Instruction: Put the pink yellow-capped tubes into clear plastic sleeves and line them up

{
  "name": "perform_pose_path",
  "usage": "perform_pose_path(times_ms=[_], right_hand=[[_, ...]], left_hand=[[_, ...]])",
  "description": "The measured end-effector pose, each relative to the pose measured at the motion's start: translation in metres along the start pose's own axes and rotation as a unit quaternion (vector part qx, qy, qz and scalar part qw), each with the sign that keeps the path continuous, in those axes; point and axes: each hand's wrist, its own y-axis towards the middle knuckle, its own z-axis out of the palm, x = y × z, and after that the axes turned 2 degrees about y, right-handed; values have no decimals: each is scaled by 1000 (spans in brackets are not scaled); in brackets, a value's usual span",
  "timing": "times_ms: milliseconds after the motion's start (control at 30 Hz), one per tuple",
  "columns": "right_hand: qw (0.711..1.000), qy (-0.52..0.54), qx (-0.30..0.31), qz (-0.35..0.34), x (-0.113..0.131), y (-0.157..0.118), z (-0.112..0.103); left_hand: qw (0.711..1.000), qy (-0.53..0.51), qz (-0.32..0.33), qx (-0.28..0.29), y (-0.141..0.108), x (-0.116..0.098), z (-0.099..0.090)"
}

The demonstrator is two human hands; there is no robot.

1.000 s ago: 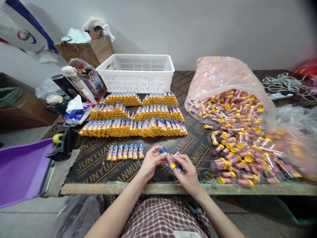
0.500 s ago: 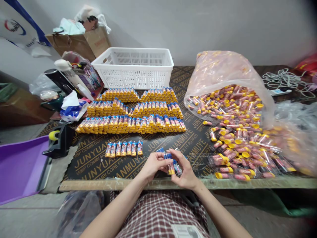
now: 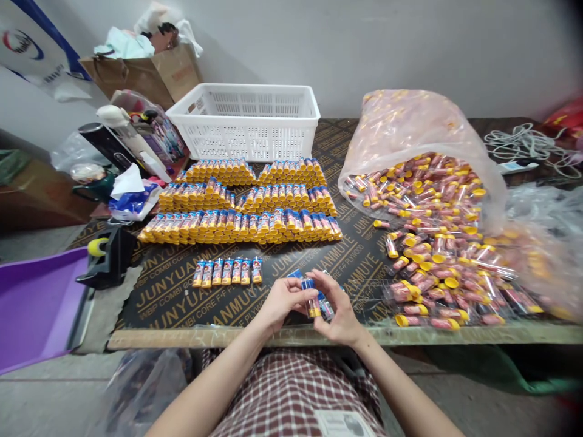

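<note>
Near the front edge of the table, my left hand (image 3: 283, 301) pinches a small clear tube (image 3: 312, 300) with a blue top and a yellow lower end. My right hand (image 3: 340, 312) closes round the same tube from the other side, fingertips at its top and thumb low down. Behind and between the hands lie blue printed pieces (image 3: 325, 307), partly covered by the fingers. To the left, a short row of labelled tubes (image 3: 227, 271) stretches across the dark board. Farther back are stacked rows of similar tubes (image 3: 241, 226), yellow ends toward me.
A large clear bag (image 3: 410, 118) at the right spills loose yellow-capped tubes (image 3: 428, 279) onto the table. Behind the stacks stands a white plastic basket (image 3: 250, 138). A black tape dispenser (image 3: 112, 258) and a purple dustpan-like tray (image 3: 40, 309) are at the left.
The view has shifted very slightly. Both hands stay on the tube in nearly the same pose, and the rows and piles look unchanged.
</note>
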Motion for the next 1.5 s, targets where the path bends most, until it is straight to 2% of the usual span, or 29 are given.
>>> perform_pose_path(times_ms=[67, 100, 133, 167, 233, 300, 333, 400, 467, 533, 600, 667, 733, 800, 867, 933, 1033, 1100, 1233, 1367, 1500], right_hand=[[1000, -18, 15, 6, 3, 3, -3], [999, -36, 17, 9, 3, 5, -7], [998, -61, 11, 13, 3, 7, -13], [995, -94, -4, 20, 1, 10, -20], [982, -179, -53, 40, -9, 16, -42], [950, -284, -109, 71, -25, 20, -71], [927, -339, -133, 88, -35, 22, -87], [865, -457, -152, 143, -55, 23, -119], [789, -559, -141, 214, -71, 24, -146], [727, -625, -115, 260, -83, 25, -165], [695, -658, -86, 277, -89, 27, -176], [691, -665, -66, 276, -92, 29, -180], [696, -663, -57, 272, -92, 32, -180], [705, -657, -59, 261, -89, 34, -178], [732, -635, -80, 233, -83, 34, -172], [791, -571, -117, 185, -72, 32, -162], [890, -410, -162, 120, -49, 29, -138], [927, -313, -177, 108, -32, 27, -118], [957, -197, -179, 118, -8, 21, -82], [967, -150, -176, 111, 0, 16, -59], [967, -132, -194, 103, 5, 13, -48]], left_hand=[[997, 66, 17, -41, 4, -3, -7], [988, 129, 32, -81, 8, -6, -14], [966, 213, 53, -136, 11, -9, -22], [924, 319, 76, -196, 15, -13, -31], [792, 526, 114, -289, 23, -19, -51], [674, 655, 133, -314, 27, -24, -68], [633, 692, 138, -319, 28, -25, -74], [580, 728, 142, -337, 26, -25, -80], [555, 735, 155, -359, 23, -22, -76], [563, 730, 175, -346, 21, -16, -64], [600, 726, 179, -284, 24, -8, -48], [636, 729, 140, -213, 29, -1, -31], [657, 725, 87, -188, 35, 5, -20], [674, 712, 60, -185, 39, 9, -14], [694, 693, 66, -182, 40, 11, -14], [720, 663, 93, -184, 39, 12, -18], [773, 584, 143, -201, 38, 13, -25], [815, 512, 161, -219, 39, 12, -29], [881, 367, 166, -248, 41, 10, -36], [913, 302, 172, -214, 40, 9, -36], [948, 210, 149, -185, 41, 12, -30]])
